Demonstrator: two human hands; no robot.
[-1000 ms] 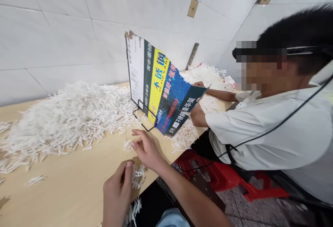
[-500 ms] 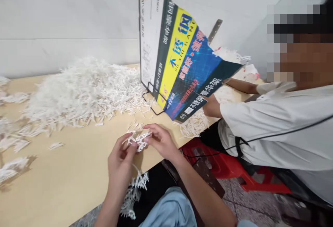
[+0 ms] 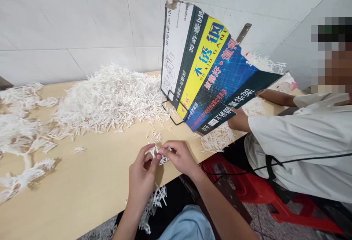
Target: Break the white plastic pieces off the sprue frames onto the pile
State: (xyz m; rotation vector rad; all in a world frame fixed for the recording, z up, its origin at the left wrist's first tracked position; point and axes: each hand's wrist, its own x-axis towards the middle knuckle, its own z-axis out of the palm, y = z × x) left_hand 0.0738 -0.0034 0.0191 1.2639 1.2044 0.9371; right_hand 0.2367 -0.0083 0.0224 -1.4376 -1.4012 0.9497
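Close to the table's front edge, my left hand [image 3: 143, 172] pinches one side of a white branched plastic piece [image 3: 155, 148] between thumb and fingers. My right hand [image 3: 180, 156] has its thumb and fingertips closed on the other side of the same piece. Fingers cover part of it, so its full shape is hidden. Just beyond my fingertips lie several loose short white sticks [image 3: 155, 136]. Below my hands, a clump of white branched pieces [image 3: 155, 201] hangs by my lap.
A large heap of white sticks [image 3: 110, 98] covers the back of the table [image 3: 90, 181]. White branched strips [image 3: 26, 174] lie at left. A printed cardboard panel [image 3: 209, 75] stands in a black wire holder [image 3: 176, 122]. A co-worker [image 3: 297, 133] sits at right on a red stool [image 3: 247, 185].
The view has swung left, so everything appears farther right and slightly lower. Both hands stay together on the white piece, with small finger shifts.
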